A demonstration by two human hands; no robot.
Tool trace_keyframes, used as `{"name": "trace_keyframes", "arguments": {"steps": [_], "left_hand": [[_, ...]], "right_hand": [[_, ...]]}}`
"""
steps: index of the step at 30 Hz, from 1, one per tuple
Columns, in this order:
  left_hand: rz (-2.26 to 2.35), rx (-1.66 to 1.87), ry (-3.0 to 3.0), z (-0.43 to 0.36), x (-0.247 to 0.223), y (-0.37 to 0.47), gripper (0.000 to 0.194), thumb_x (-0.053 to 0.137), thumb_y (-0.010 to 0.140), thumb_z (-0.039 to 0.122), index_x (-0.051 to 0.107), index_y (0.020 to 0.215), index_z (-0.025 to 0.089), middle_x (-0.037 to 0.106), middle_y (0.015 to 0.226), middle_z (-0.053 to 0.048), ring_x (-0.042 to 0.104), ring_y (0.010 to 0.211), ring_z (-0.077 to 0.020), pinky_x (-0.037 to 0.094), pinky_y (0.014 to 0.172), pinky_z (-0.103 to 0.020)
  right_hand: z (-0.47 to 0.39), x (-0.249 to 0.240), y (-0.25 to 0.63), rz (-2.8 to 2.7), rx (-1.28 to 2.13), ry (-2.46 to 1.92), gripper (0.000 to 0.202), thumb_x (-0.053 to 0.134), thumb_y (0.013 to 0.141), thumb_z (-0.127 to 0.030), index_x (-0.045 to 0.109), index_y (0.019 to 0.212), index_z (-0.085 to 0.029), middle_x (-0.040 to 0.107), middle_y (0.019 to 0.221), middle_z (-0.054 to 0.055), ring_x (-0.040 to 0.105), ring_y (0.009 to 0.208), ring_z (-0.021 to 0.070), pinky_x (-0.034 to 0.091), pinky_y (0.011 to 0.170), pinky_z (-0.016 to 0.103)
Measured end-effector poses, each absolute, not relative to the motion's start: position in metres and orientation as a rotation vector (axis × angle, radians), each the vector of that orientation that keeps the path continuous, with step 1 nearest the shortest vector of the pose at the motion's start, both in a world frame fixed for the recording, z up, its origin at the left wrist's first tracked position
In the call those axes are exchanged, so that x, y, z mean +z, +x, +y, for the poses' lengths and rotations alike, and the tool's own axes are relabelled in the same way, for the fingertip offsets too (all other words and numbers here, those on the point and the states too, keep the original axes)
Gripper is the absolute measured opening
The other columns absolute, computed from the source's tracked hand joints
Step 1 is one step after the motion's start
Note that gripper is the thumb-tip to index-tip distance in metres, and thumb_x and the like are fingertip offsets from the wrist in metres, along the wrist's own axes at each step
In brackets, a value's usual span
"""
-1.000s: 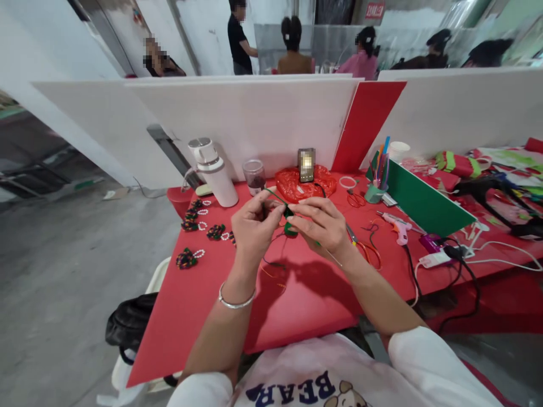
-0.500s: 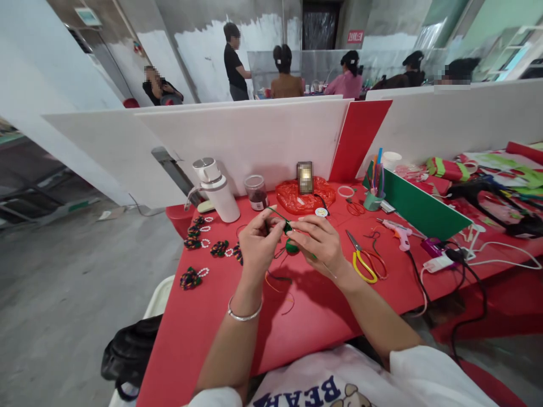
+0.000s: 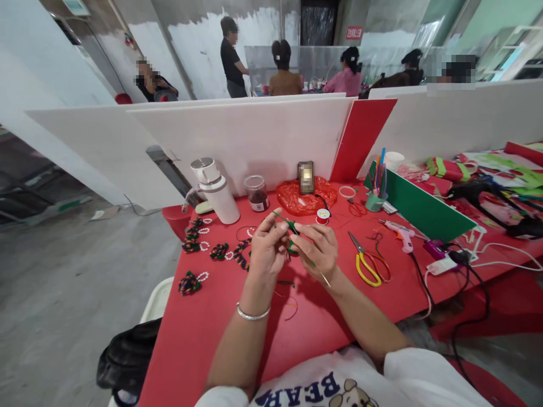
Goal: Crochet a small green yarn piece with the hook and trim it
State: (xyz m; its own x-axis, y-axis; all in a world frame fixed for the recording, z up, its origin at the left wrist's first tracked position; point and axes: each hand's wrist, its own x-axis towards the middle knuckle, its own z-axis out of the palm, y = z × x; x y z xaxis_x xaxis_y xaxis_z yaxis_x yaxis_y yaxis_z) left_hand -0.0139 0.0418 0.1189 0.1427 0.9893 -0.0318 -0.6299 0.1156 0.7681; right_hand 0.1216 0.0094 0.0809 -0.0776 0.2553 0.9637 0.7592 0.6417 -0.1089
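At the fingertips, the green yarn (image 3: 292, 227) is being pinched by the left hand (image 3: 268, 246), thumb against fingers, while a strand of it is being drawn toward the raised forefinger. In the right hand (image 3: 319, 249), a thin rod (image 3: 326, 280), seemingly a hook, is being gripped by curled fingers; its shank is being shown below the palm, but its tip cannot be made out. The 2 hands are being held nearly together above the middle of the red table (image 3: 186, 350), so the yarn is being carried off the surface, well apart from the left edge. For good work, light, even tension is probably being called for: with the strand being pulled too hard, the tip could be caught. The pinch is best being set close to the tip, so that each small loop is being steadied. Toward the near edge, loose threads (image 3: 287, 283) are lying where snags could be caused. Farther right, scissors (image 3: 363, 254) are being left within reach. Along the left edge, knotted pieces (image 3: 190, 284) are being laid out.
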Motion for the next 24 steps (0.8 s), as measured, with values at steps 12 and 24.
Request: {"name": "trace_keyframes", "arguments": {"steps": [12, 24], "left_hand": [[0.555, 1.065, 0.705, 0.056, 0.116, -0.031, 0.043, 0.088, 0.053, 0.015, 0.078, 0.094, 0.018, 0.056, 0.055, 0.005, 0.044, 0.044, -0.0050, 0.025, 0.038, -0.015], [0.854, 1.605, 1.149, 0.048, 0.111, -0.015, 0.043, 0.083, 0.071, 0.023, 0.077, 0.113, 0.016, 0.068, 0.069, 0.001, 0.051, 0.052, -0.0056, 0.043, 0.051, -0.018]], "right_hand": [[0.024, 0.098, 0.148, -1.876, -0.423, -0.594, 0.022, 0.073, 0.092, -0.022, 0.072, 0.113, -0.029, 0.079, 0.110, 0.005, 0.073, 0.095, 0.0180, 0.064, 0.080, 0.037], [0.008, 0.095, 0.127, -1.694, -0.020, -0.799, 0.018, 0.063, 0.097, -0.018, 0.074, 0.111, -0.023, 0.078, 0.113, 0.011, 0.074, 0.103, 0.0221, 0.060, 0.089, 0.040]]}}
